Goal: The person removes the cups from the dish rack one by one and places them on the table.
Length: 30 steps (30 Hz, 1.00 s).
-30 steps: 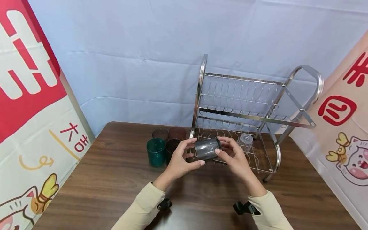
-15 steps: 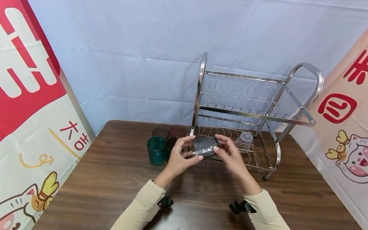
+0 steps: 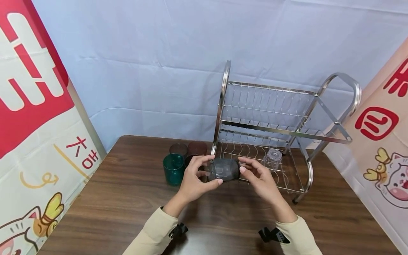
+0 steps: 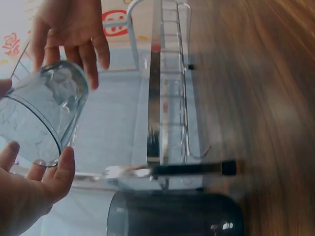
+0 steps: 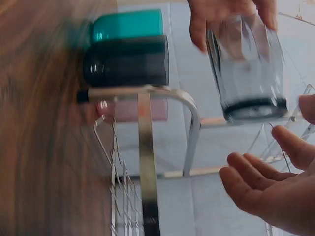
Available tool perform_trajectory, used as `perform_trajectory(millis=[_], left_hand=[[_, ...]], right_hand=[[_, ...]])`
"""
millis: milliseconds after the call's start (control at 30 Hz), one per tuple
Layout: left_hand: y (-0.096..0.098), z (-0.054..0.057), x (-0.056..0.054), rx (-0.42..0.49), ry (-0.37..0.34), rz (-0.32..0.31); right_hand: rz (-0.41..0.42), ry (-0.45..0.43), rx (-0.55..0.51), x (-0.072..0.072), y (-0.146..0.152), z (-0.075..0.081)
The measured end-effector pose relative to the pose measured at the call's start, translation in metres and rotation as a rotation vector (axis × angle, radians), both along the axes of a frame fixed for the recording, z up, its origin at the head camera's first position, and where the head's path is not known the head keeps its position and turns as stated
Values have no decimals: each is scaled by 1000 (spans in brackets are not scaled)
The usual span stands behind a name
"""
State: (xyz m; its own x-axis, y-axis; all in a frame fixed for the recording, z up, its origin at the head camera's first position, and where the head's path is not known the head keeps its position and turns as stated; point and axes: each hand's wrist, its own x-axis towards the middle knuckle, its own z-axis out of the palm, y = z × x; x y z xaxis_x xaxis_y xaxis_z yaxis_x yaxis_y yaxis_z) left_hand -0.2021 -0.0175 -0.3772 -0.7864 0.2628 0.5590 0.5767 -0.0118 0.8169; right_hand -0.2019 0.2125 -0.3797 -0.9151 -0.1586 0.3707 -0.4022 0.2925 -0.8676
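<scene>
A translucent grey drinking glass (image 3: pixel 224 170) lies sideways in the air in front of the dish rack. My left hand (image 3: pixel 195 180) holds its rim end between thumb and fingers; the left wrist view shows this grip on the glass (image 4: pixel 47 115). At the base end is my right hand (image 3: pixel 264 181), its thumb close to the base in the head view. Seen from the right wrist, the fingers (image 5: pixel 251 179) of that hand are spread and apart from the base. A clear glass (image 3: pixel 272 159) stands upside down on the rack's lower tier.
Left of the rack (image 3: pixel 261 125) stand a teal glass (image 3: pixel 173 173), a dark glass (image 5: pixel 125 61) mostly behind my left hand, a brownish glass (image 3: pixel 178 149) and a reddish glass (image 3: pixel 197 147). They share the wooden table (image 3: pixel 127 198) with the two-tier metal rack.
The grey glass has shifted slightly left and down and turned nearly level. The right thumb has slid from its side to the base end. The glasses and rack stay put.
</scene>
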Motion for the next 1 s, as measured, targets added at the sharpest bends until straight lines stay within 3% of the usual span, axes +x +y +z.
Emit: perform_trajectory(millis=[133, 333, 467, 700, 1000], left_hand=[[-6, 0, 3, -55, 44, 31], [-16, -1, 5, -102, 20, 41], [-21, -2, 3, -134, 17, 55], [-30, -29, -14, -258, 58, 86], [-39, -29, -13, -395, 66, 135]], right_hand=[[-61, 91, 178, -1, 8, 1], [-98, 161, 394, -5, 14, 0], [-95, 182, 491, -8, 19, 1], [-86, 164, 644, -11, 31, 7], [-61, 184, 760, -18, 44, 4]])
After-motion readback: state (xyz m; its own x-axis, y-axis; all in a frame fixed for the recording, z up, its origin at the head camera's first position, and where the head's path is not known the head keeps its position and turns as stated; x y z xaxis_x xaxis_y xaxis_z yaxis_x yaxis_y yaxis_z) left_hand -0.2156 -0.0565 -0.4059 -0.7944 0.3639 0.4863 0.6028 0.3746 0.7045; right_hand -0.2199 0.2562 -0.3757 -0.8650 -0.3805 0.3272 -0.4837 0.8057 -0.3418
